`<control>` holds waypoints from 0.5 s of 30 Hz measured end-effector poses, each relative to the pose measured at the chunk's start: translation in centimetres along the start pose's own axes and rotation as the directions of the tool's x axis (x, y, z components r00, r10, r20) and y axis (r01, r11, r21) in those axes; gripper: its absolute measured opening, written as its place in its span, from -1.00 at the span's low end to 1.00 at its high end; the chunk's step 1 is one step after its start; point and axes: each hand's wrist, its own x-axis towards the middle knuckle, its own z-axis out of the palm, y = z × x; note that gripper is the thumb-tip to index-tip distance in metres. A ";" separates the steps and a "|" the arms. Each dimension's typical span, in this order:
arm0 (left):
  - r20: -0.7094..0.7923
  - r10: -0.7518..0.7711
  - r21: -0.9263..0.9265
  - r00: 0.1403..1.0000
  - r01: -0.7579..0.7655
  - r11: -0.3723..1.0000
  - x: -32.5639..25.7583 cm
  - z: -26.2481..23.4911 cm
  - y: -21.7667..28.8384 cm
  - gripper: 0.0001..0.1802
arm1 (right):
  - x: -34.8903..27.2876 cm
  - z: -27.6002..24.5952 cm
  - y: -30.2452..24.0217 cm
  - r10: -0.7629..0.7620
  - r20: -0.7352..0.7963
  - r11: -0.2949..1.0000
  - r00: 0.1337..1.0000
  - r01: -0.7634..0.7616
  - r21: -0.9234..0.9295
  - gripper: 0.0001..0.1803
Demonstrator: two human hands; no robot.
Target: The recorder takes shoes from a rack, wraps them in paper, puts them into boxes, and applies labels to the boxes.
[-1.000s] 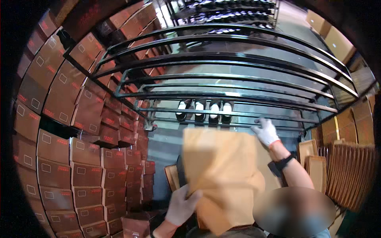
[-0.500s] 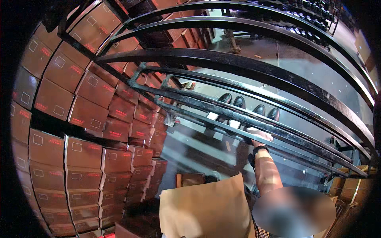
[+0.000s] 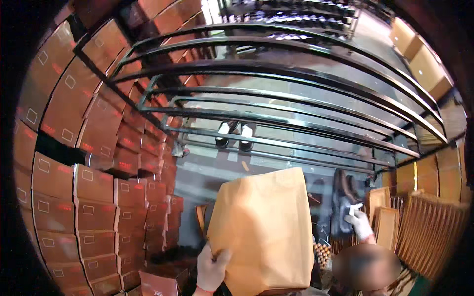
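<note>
White-gloved left hand [image 3: 213, 268] pinches a broad, tan, rectangular paper sheet [image 3: 266, 227] in front of the black metal-barred rack [image 3: 256, 68] — gloved right hand [image 3: 360, 226] grips blurred black shoes [image 3: 343, 187] near the rack's right end.

Gaps between rack bars [image 3: 217, 65]; carton stacks [image 3: 94, 181] block left.

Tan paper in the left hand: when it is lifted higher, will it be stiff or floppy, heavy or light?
The tan paper would probably bend easily, since its surface curves gently. It is likely light for its size: the left hand alone grips it, near one edge.
</note>
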 end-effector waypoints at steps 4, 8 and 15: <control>0.159 0.150 -0.037 0.976 -0.146 0.989 0.8 1.5 2.1 -0.58 | -16.1 -4.1 -10.1 -0.186 0.013 0.983 0.982 0.186 0.008 -0.46; 0.241 0.172 -0.045 0.955 -0.166 0.985 -0.2 1.7 4.2 -0.62 | -22.3 1.5 -14.1 -0.486 -0.036 0.805 0.873 0.431 -0.407 -0.31; 0.755 -0.128 -0.094 0.643 0.299 0.950 -1.8 16.9 0.1 0.04 | -24.7 2.6 -14.6 -0.677 -0.139 0.707 0.722 0.588 -0.393 -0.15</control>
